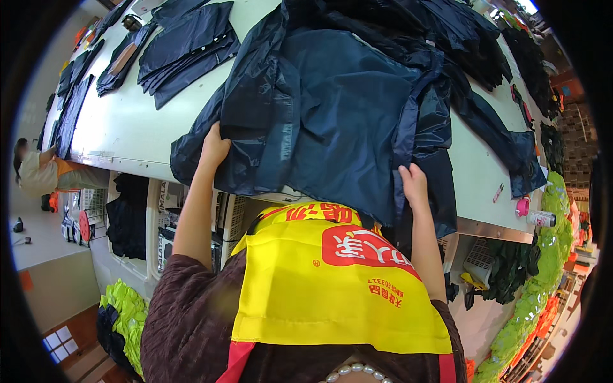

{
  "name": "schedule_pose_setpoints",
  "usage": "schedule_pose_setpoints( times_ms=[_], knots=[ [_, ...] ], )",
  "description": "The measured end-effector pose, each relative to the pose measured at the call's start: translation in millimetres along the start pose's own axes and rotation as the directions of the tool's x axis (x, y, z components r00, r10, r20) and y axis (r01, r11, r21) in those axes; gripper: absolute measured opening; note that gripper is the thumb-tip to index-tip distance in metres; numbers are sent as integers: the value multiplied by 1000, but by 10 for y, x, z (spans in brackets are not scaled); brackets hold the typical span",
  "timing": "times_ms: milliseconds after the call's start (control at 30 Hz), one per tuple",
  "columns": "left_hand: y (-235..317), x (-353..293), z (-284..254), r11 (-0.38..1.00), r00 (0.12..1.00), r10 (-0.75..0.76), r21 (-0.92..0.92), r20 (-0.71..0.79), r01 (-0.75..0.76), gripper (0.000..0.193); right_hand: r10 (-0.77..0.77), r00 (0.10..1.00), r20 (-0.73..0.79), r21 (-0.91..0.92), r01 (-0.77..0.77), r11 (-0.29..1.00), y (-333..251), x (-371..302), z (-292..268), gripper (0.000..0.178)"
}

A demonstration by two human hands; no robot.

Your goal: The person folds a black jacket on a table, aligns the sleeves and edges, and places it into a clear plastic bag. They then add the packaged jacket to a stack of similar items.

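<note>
A dark navy raincoat-like jacket (351,108) lies spread open on the white table (143,131), its lower edge hanging toward me over the table's front. On its left side, my left hand (216,147) is closed around the shiny fabric, thumb on top. My right hand (414,184) pinches the right front edge near the hem, lower than the left hand. The jacket's smooth inner side faces up between my hands. Its far end merges with other dark garments, so where it stops is hard to tell.
Folded dark garments (188,54) lie in a stack at the far left of the table. Near its right corner are a small pink-handled tool (498,193), a pink roll (523,206) and a can (541,219). Lime-green garments (543,268) line the right. Another person (38,169) stands far left.
</note>
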State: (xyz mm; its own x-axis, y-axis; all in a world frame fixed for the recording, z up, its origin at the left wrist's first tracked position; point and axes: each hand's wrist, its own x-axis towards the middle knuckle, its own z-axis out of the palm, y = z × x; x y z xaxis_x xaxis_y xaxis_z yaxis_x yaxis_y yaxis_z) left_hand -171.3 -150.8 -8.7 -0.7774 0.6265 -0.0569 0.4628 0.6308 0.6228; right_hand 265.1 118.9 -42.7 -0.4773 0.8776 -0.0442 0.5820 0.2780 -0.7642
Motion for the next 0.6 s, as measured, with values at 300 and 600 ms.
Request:
schedule_pose_setpoints(
  times_ms=[300, 600],
  knots=[
    [1311, -503, 644, 839, 920, 388, -391, -60, -379, 29, 257, 925, 281, 654, -380, 654, -236, -28, -200, 21],
    [2512, -755, 1486, 913, 624, 293, -406, 725, 43, 38, 214, 934, 285, 791, -355, 498, -656, -14, -287, 19]
  ],
)
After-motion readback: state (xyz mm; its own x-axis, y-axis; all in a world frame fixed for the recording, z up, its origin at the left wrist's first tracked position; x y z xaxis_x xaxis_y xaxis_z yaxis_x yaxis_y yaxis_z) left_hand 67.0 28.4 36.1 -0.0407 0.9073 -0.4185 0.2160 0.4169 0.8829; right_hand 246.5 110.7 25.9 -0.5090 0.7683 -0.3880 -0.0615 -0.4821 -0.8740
